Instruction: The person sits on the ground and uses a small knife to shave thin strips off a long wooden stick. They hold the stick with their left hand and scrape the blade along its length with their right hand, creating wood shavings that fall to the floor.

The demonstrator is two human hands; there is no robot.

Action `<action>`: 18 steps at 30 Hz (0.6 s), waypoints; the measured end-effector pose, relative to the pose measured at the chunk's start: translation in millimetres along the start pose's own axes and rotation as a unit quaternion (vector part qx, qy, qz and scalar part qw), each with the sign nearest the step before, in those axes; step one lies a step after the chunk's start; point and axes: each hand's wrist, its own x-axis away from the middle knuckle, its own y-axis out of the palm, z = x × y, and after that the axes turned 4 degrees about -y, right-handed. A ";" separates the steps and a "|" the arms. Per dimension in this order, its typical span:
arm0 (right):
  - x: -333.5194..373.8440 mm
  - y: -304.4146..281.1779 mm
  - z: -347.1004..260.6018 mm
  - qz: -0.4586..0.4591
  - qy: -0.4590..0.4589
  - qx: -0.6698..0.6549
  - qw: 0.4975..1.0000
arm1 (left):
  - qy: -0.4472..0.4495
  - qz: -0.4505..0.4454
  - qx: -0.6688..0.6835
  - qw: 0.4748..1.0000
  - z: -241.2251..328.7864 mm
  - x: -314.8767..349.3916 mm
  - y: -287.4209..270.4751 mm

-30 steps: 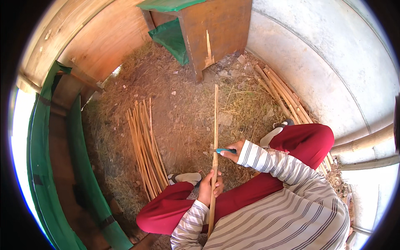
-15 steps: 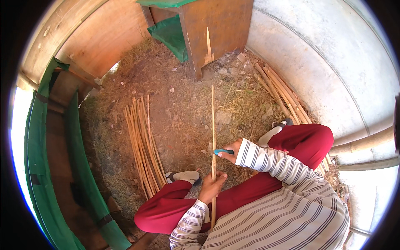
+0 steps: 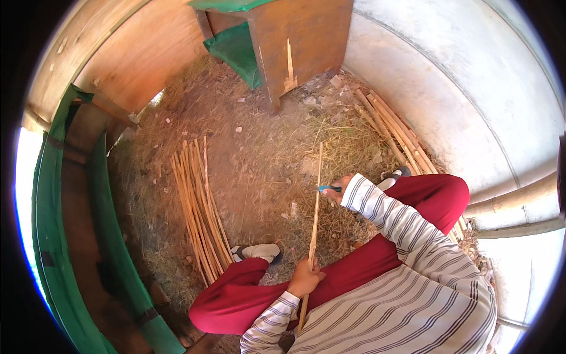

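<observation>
A thin wooden stick (image 3: 315, 230), pale and likely split bamboo, slants up and away from my lap. My left hand (image 3: 305, 278) is wrapped round its lower part, just above my red trousers. Farther up, my right hand (image 3: 341, 187) grips a small blue-green tool (image 3: 328, 189) that looks like a peeler or small blade. The tool's end touches the stick or lies right against it; its exact shape is too small to make out.
Left of my foot lies a bundle of long sticks (image 3: 199, 206). More poles (image 3: 401, 133) rest along the pale sheet wall (image 3: 448, 88) at right. A brown wooden cabinet (image 3: 306, 41) stands ahead, and green-covered shelving (image 3: 112, 236) lines the left side.
My right hand with the tool has moved farther up and slightly right along the stick. The stick's far end has tilted right and come nearer; my left hand has shifted slightly down.
</observation>
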 end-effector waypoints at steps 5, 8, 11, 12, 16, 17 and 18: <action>-28.7 -12.7 35.7 0.027 0.073 0.014 0.997 | -0.012 -0.022 -0.047 0.999 -6.5 2.8 2.4; -44.8 -17.1 60.3 0.040 0.163 0.033 0.985 | -0.021 -0.039 -0.034 0.998 -13.9 2.6 6.5; -62.2 -43.3 92.3 0.061 0.292 0.058 0.953 | -0.017 -0.038 -0.052 0.998 -11.1 5.2 3.7; -61.8 -43.9 107.7 0.098 0.293 0.067 0.949 | -0.011 -0.051 -0.029 0.998 -10.0 3.5 0.9; -64.5 -42.7 114.8 0.147 0.318 -0.063 0.935 | -0.093 -0.132 0.226 0.961 17.3 9.1 -22.2; -62.7 -45.2 109.0 0.124 0.321 -0.095 0.934 | -0.087 -0.139 0.278 0.946 18.8 10.8 -21.4; -63.5 -38.8 125.2 0.122 0.294 -0.217 0.923 | -0.090 -0.165 0.305 0.933 21.6 8.6 -21.1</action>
